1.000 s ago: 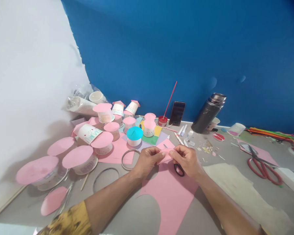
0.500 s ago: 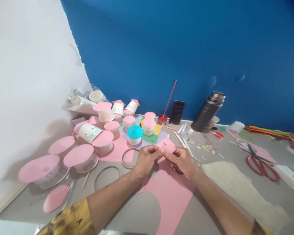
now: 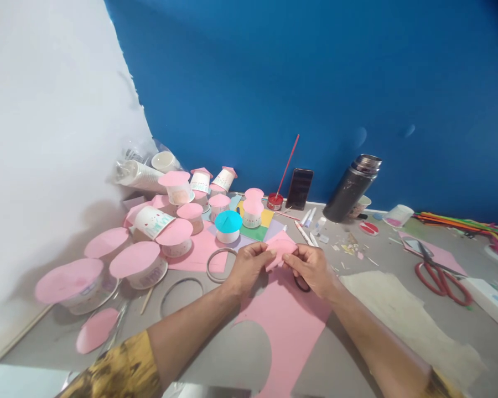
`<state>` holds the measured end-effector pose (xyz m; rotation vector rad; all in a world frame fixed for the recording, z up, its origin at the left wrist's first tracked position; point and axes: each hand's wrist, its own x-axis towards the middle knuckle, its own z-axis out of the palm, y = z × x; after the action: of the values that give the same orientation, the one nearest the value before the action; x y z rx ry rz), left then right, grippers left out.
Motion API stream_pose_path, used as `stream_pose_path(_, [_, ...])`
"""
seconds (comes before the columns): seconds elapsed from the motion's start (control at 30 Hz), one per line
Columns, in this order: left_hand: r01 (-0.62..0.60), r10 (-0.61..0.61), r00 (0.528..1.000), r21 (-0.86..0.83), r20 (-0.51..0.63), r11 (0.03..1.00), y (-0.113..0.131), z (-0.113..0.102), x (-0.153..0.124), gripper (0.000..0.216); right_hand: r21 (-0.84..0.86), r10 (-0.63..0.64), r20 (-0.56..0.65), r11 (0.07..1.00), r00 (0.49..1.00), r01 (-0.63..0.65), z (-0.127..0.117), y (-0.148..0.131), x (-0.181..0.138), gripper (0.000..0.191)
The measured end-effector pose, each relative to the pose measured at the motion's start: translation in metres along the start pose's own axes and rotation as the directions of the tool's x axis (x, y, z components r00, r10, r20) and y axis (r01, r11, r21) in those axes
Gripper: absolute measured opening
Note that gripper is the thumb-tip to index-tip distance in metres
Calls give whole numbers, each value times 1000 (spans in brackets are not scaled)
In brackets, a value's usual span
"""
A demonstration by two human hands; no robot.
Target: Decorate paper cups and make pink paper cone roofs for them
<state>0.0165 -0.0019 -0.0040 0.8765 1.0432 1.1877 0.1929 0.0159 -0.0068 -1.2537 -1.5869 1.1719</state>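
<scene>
Between both sets of fingertips is a small pink paper piece, its outline partly covered by the fingers. My left hand pinches its left side with thumb and forefinger. On the right side, my right hand grips it the same way. Beneath the hands lies a pink paper sheet with a large round cut-out. A dark scissors handle shows partly under my right hand. Just beyond, a white cup with a blue cone top stands on the table.
Several paper cups with pink discs crowd the left. Two grey rings lie near my left forearm. At the back are a phone and a dark flask. Red-handled scissors and a pale cloth-like sheet lie right.
The pink paper piece has tilted so that more of its flat face shows. Both hands keep their pinch, with the fingers slightly shifted.
</scene>
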Motion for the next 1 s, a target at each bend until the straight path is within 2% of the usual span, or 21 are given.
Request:
stream_pose_path(0.07, [14, -15, 996, 14, 93, 1000, -1, 1, -1, 26, 16, -9, -26, 1000, 1000, 9, 2, 2, 1, 35])
stream_pose_path(0.13, [-1, -7, 991, 61, 132, 998, -1, 1, -1, 22, 36, -6, -29, 999, 1000, 7, 3, 1, 1, 34])
stream_pose_path(0.33, [-7, -1, 997, 103, 78, 995, -3, 0, 0, 15, 168, 42, -7, 985, 999, -40, 7, -11, -4, 28])
stream_pose_path(0.47, [-39, 21, 995, 186, 99, 982, -7, -2, 3, 14, 228, 153, 52, 960, 987, -160, 8, -16, -4, 28])
stream_pose_path(0.6, [-36, 12, 991, 183, 132, 982, -7, -1, 4, 15, 263, 190, 100, 942, 977, -210, 8, -16, -3, 26])
stream_pose_path(0.83, [-30, 8, 991, 162, 134, 986, -3, 0, 0, 16, 341, 200, 125, 911, 972, -231, 3, -19, -2, 30])
stream_pose_path(1.0, [-26, 8, 993, 161, 115, 987, -5, -2, 1, 17, 294, 179, 123, 933, 976, -208, 4, -16, -3, 36])
